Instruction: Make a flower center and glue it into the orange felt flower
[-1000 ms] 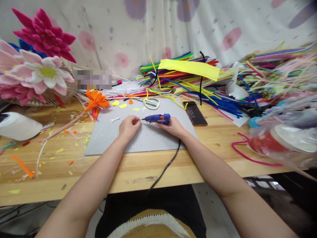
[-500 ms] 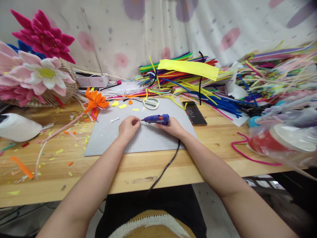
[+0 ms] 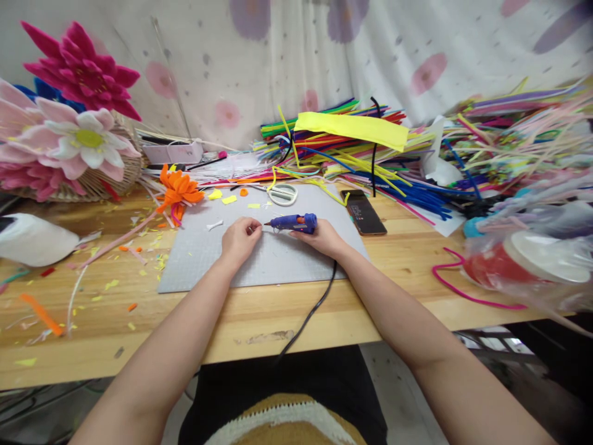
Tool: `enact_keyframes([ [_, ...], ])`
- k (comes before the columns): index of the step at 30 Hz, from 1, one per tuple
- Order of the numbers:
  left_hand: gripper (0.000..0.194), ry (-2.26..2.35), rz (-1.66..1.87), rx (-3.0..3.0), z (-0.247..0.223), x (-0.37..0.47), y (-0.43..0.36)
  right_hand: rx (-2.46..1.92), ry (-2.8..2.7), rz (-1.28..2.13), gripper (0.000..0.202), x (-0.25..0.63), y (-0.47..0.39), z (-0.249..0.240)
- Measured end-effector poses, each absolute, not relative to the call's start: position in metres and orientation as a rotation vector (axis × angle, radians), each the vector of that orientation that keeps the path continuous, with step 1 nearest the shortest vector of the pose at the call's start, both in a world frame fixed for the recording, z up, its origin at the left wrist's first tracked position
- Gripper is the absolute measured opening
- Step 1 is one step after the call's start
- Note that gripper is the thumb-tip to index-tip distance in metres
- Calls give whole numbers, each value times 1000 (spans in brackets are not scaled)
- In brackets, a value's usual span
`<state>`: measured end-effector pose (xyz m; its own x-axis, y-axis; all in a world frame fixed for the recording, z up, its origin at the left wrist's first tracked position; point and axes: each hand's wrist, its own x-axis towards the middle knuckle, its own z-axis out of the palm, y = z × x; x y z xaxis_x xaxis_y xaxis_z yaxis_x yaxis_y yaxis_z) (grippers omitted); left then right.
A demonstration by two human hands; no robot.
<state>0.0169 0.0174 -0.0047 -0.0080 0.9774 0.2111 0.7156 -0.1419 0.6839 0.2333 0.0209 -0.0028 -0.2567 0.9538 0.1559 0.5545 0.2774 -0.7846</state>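
Hardly anything moves since the earlier frame: the left hand (image 3: 241, 240) and right hand (image 3: 322, 237) hold nearly the same spots, the view drifting slightly, so the work seems to stand at the same point. The left fingertips pinch what looks like a small pale piece (image 3: 265, 229), mostly hidden. The right hand wraps the blue glue gun (image 3: 290, 223), its nozzle pointing at those fingertips; whether they touch, I cannot tell. Both hands are over the grey mat (image 3: 199, 269). Beyond them lie scissors (image 3: 283, 194); left of them, an orange flower (image 3: 180, 190). Right of the right hand, the phone (image 3: 362, 211) shows pale marks too small to read. No brand is legible.
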Motion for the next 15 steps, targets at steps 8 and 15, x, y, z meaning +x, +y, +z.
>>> enact_keyframes([
  [8,15,1742,965,1886,-7,16,18,-1374,-1913,808,41,234,20,-2],
  [15,16,1690,1019,1837,-9,15,20,-1400,-1889,803,40,236,21,-2],
])
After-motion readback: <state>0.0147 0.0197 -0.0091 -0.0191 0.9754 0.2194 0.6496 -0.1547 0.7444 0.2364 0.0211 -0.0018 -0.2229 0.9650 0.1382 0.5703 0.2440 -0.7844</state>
